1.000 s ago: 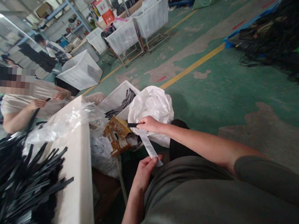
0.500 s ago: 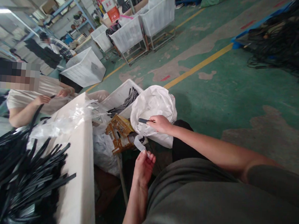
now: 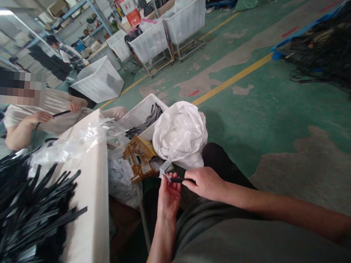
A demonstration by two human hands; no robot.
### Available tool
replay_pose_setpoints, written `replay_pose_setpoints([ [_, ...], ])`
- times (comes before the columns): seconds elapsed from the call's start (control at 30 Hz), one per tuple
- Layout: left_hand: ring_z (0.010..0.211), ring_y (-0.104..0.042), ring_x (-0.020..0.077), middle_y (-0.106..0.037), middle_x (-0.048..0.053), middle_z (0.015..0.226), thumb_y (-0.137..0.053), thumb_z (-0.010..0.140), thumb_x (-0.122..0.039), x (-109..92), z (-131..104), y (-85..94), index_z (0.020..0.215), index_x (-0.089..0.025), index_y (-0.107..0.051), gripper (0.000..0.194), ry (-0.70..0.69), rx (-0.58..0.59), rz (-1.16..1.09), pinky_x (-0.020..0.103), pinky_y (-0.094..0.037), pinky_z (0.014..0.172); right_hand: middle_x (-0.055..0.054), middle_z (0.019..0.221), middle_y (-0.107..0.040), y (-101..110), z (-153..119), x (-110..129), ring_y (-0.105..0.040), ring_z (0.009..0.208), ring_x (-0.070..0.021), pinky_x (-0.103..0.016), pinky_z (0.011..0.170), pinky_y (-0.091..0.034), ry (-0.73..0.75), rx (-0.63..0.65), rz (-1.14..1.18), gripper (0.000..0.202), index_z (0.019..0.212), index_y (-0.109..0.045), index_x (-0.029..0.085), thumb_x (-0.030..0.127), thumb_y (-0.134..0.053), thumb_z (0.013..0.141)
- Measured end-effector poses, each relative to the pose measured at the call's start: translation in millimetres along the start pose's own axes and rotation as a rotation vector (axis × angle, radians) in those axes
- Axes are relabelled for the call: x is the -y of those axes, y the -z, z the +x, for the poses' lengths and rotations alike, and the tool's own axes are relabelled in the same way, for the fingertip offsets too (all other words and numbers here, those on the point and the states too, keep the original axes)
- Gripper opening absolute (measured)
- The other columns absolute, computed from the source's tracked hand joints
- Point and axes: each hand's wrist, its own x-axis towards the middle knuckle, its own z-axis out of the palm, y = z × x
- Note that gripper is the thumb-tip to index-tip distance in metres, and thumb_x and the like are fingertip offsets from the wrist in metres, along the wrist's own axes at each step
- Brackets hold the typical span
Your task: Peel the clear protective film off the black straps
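While the right hand pinches a short black strip, its tip meets the left hand, whose fingers close on the strip's end and a clear sleeve, just below the white sack.

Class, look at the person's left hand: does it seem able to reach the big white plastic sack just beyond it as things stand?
Probably yes. The left hand pinches a clear strip below the big white plastic sack, with only open air between them. It is occupied, though, as is the right hand holding a thin black strip.
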Motion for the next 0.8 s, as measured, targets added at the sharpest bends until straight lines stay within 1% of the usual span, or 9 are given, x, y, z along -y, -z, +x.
replay_pose_setpoints([
  [0.2,0.083,-0.067,0.0125,-0.069,0.003,0.087,-0.057,0.092,-0.031,12,-4,0.5,0.08,-0.02,-0.068,0.02,-0.008,0.089,0.034,0.024,-0.054,0.077,-0.007,0.082,-0.071,-2,11,4,-0.063,0.074,-0.0217,-0.029,0.057,-0.028,-0.055,0.032,-0.023,0.019,0.081,-0.068,0.018,0.029,-0.056,0.092],
  [0.3,0.082,-0.067,0.0123,-0.07,0.004,0.089,-0.057,0.092,-0.028,21,-3,2.1,0.084,-0.018,-0.07,0.018,-0.029,0.18,0.034,0.024,-0.053,0.079,-0.007,0.082,-0.071,-3,15,6,-0.064,0.075,-0.0227,-0.028,0.058,-0.031,-0.081,0.044,-0.017,0.021,0.084,-0.069,0.018,0.028,-0.054,0.093],
  [0.37,0.083,-0.067,0.0127,-0.071,0.004,0.088,-0.058,0.091,-0.026,21,-1,4.3,0.085,-0.017,-0.07,0.016,-0.068,0.238,0.02,0.024,-0.052,0.08,-0.007,0.087,-0.072,3,13,5,-0.065,0.078,-0.0228,-0.028,0.059,-0.034,-0.077,0.073,0.019,0.018,0.092,-0.07,0.019,0.03,-0.055,0.093],
  [0.43,0.08,-0.067,0.0117,-0.071,0.003,0.084,-0.058,0.091,-0.027,16,2,7.4,0.084,-0.017,-0.07,0.017,-0.088,0.228,-0.017,0.023,-0.052,0.078,-0.005,0.091,-0.072,15,6,3,-0.065,0.079,-0.0229,-0.027,0.062,-0.037,-0.056,0.108,0.088,0.022,0.108,-0.067,0.021,0.033,-0.06,0.09],
  [0.5,0.076,-0.066,0.0097,-0.07,0.001,0.08,-0.055,0.093,-0.027,10,3,10.1,0.081,-0.018,-0.069,0.021,-0.074,0.152,-0.073,0.021,-0.052,0.073,-0.003,0.089,-0.071,28,-2,0,-0.065,0.078,-0.0223,-0.027,0.063,-0.038,-0.037,0.128,0.151,0.034,0.121,-0.06,0.022,0.03,-0.063,0.087],
  [0.6,0.073,-0.066,0.0083,-0.07,-0.001,0.079,-0.052,0.095,-0.027,10,0,9.6,0.08,-0.02,-0.068,0.023,-0.03,0.093,-0.112,0.021,-0.052,0.07,-0.001,0.08,-0.07,38,-8,1,-0.064,0.073,-0.0202,-0.027,0.065,-0.037,-0.068,0.121,0.165,0.039,0.125,-0.058,0.023,0.017,-0.057,0.086],
  [0.67,0.075,-0.066,0.0098,-0.071,0.001,0.082,-0.056,0.092,-0.027,19,-7,6.5,0.083,-0.019,-0.069,0.018,0.003,0.138,-0.09,0.022,-0.053,0.071,-0.001,0.079,-0.07,35,-4,5,-0.064,0.073,-0.02,-0.027,0.065,-0.037,-0.096,0.112,0.162,0.041,0.126,-0.058,0.024,0.014,-0.054,0.087],
  [0.73,0.079,-0.066,0.012,-0.071,0.003,0.087,-0.063,0.088,-0.027,29,-12,4.5,0.086,-0.018,-0.07,0.012,0.029,0.211,-0.049,0.023,-0.053,0.072,-0.002,0.081,-0.071,30,2,8,-0.065,0.075,-0.0214,-0.028,0.064,-0.037,-0.106,0.11,0.156,0.041,0.129,-0.056,0.023,0.017,-0.053,0.089],
  [0.8,0.078,-0.066,0.0121,-0.071,0.004,0.089,-0.07,0.082,-0.027,31,-14,6.7,0.088,-0.017,-0.071,0.012,0.007,0.253,-0.017,0.023,-0.052,0.071,-0.003,0.083,-0.071,30,4,8,-0.065,0.077,-0.0225,-0.028,0.064,-0.037,-0.096,0.124,0.154,0.043,0.132,-0.053,0.022,0.021,-0.055,0.089],
])
